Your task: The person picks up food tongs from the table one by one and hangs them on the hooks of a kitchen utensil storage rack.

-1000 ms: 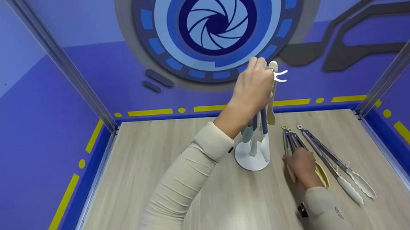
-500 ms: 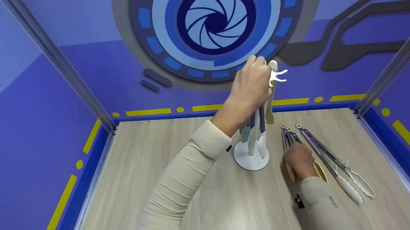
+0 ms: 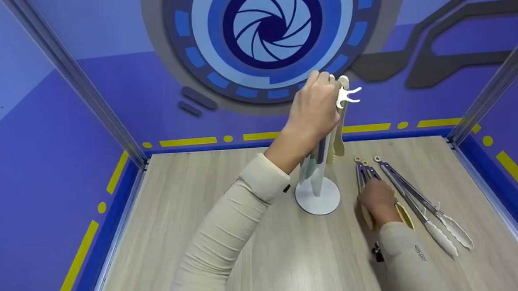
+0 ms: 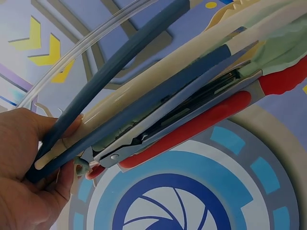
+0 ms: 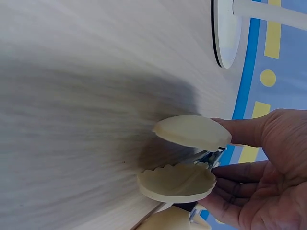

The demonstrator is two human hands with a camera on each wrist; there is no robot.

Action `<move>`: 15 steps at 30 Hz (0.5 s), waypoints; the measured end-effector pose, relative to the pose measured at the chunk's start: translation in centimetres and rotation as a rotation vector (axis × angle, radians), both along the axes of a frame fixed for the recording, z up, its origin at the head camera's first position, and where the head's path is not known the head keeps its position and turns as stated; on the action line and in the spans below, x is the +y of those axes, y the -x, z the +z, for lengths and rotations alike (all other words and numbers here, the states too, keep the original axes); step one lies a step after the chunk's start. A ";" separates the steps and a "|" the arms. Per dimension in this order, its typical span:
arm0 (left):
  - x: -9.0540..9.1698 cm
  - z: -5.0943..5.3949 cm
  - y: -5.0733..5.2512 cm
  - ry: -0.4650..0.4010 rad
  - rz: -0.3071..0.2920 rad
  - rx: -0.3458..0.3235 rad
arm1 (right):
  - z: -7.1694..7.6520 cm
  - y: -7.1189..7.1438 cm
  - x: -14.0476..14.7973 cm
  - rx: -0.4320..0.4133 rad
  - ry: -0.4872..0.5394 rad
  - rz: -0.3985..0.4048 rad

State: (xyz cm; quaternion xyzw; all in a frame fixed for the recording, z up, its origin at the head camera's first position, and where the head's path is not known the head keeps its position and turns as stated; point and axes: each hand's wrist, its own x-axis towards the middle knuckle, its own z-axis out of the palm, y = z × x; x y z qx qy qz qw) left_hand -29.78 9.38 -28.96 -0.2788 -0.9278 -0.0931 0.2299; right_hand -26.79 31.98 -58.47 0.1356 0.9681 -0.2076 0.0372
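Note:
At the top of a white utensil stand [image 3: 307,204], my left hand [image 3: 314,103] grips the upper ends of dark blue handles [image 4: 158,103]. Beside them in the left wrist view hang a cream handle and red-handled tongs [image 4: 192,129]. A white forked hook [image 3: 348,94] sticks out to the right of that hand. My right hand [image 3: 377,199] is down at the table, holding cream-tipped tongs [image 5: 192,132] between thumb and fingers. Their two scalloped tips stand apart in the right wrist view. Other cream-tipped tongs [image 5: 168,220] lie just beside them, mostly hidden.
White-tipped tongs [image 3: 424,217] lie spread on the wood-grain table [image 3: 200,200], right of my right hand. A wooden-looking utensil [image 3: 339,146] hangs on the stand's right. Printed blue panels [image 3: 186,78] with metal corner posts enclose the table's back and sides.
The hanging utensils and hook have turned a little with my left hand, so a blue-handled, white-headed utensil has swung out of sight. My right hand has shifted slightly up the tongs.

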 end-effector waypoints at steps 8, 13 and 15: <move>-0.2 -0.2 0.0 0.013 -0.003 0.008 | -0.1 0.0 -0.2 0.019 0.012 -0.015; -0.1 -0.2 0.0 0.019 -0.001 0.023 | -0.2 -0.1 -0.3 0.033 -0.003 -0.010; -0.1 -0.2 0.0 0.019 -0.003 0.025 | -0.3 -0.1 -0.3 0.038 -0.009 -0.009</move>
